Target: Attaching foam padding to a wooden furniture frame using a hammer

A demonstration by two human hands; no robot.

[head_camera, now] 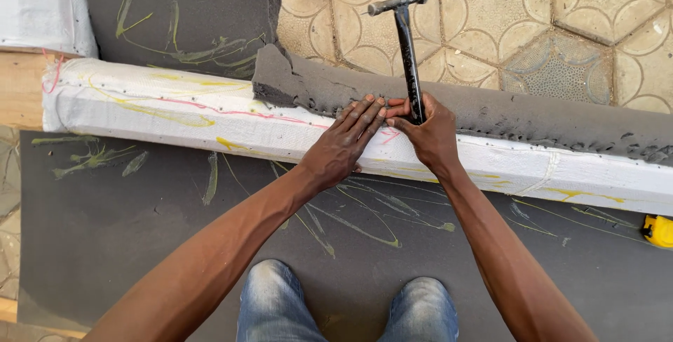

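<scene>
Outdoors, right hand (429,131) clamped on a black steel hammer (406,47), left hand (345,142) pressing flat, fingers together, on a white fabric-wrapped beam (175,114) beside grey foam strip (505,114).

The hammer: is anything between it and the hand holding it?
No. The right hand grips the hammer by its handle directly. The left hand presses flat on the white cover beside it, by the grey foam strip.
</scene>
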